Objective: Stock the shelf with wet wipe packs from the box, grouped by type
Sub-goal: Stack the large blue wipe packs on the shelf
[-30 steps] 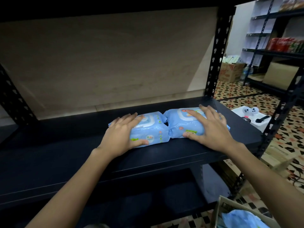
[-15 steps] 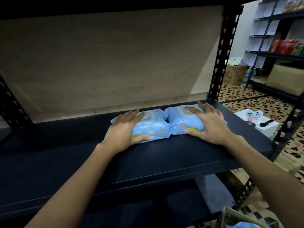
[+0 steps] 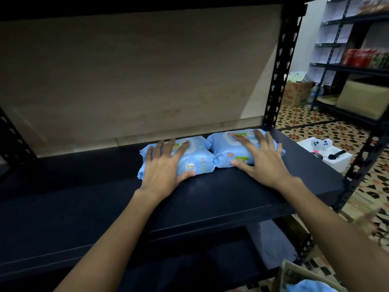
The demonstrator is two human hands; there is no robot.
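Two light-blue wet wipe packs lie side by side on the black shelf (image 3: 210, 199), toward its back right. My left hand (image 3: 163, 167) lies flat on the left pack (image 3: 197, 159), fingers spread over its top and thumb against its front face. My right hand (image 3: 261, 157) lies flat on the right pack (image 3: 225, 142) in the same way. The two packs touch at their inner ends. At the bottom right corner the rim of the cardboard box (image 3: 294, 272) shows, with another blue pack (image 3: 309, 286) inside.
A black upright post (image 3: 280, 66) stands at the shelf's back right corner, right behind the right pack. A wooden back panel (image 3: 136, 76) closes the shelf. A white box (image 3: 328, 157) sits on the tiled floor to the right. Further shelving with goods stands at far right.
Both hands have slid the two packs farther back on the shelf, toward the back panel and the right post. The hands stay flat on the packs.
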